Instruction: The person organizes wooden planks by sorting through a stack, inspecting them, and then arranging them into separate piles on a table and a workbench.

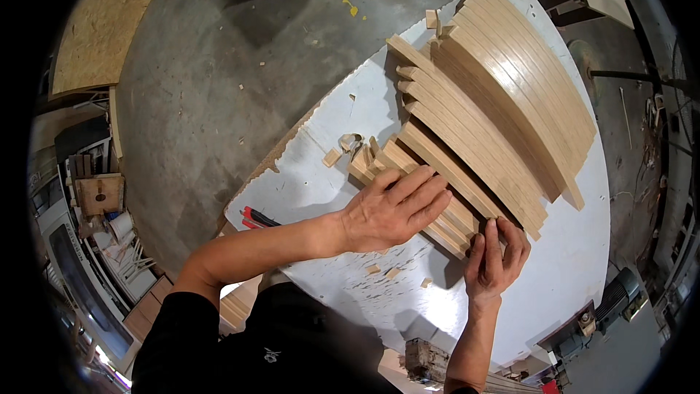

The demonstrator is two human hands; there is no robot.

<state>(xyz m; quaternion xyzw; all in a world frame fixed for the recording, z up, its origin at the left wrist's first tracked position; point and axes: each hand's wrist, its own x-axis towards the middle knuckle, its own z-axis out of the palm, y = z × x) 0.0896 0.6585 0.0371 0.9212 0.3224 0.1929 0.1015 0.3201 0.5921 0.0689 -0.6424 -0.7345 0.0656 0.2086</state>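
Observation:
Pale wooden strips [459, 211] lie side by side on a white tabletop in front of me. My left hand [397, 208] reaches across them, its fingers bent over a wooden strip [442, 157] and its fingertips at that strip's edge. At the near right end of the same strip, my right hand [498, 257] pinches with thumb and bent fingers. Just beyond lies a group of curved wooden strips [474, 131], parted from the nearer ones by a dark gap. Farther right rests a taller stack of curved wooden pieces [525, 66], fitted closely together.
The white table [321, 168] has a chipped left edge. Red and black pens [259, 217] lie near that edge. Small wood offcuts [332, 157] and shavings are scattered about the strips. A motor [618, 295] stands at the lower right. Concrete floor [219, 80] stretches to the left.

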